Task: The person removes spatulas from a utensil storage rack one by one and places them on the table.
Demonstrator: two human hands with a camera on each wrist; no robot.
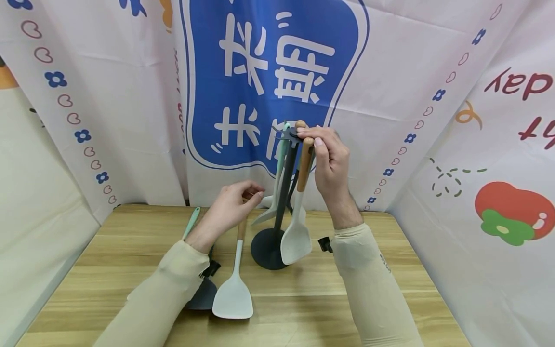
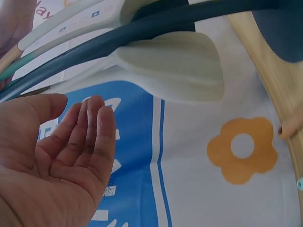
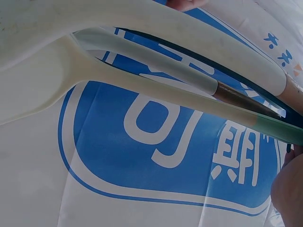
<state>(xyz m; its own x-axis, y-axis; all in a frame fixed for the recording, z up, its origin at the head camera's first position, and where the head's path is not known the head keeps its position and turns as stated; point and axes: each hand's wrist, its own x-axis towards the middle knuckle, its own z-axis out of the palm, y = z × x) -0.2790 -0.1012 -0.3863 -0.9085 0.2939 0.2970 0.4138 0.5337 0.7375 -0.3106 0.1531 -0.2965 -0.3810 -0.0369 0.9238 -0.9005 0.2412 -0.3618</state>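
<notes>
A dark utensil stand (image 1: 284, 188) with a round base stands on the table, with several utensils hanging from its top. My right hand (image 1: 331, 161) grips the top of this stand, next to the wooden handle end of a hanging white spatula (image 1: 297, 241). A green-handled utensil (image 1: 279, 173) hangs on the stand's left side. To the left of the stand, my left hand (image 1: 236, 202) is held in the air with loosely bent fingers and holds nothing. In the left wrist view, its palm (image 2: 61, 175) lies beside the hanging utensils, including a pale scoop-like head (image 2: 175, 66).
A white turner (image 1: 233, 296) with a wooden handle lies on the table (image 1: 329, 308) in front of my left hand. Beside it, a dark-headed utensil (image 1: 203, 295) is partly hidden under my left forearm, near a green handle (image 1: 192, 221). A printed cloth (image 1: 416, 62) hangs behind the table.
</notes>
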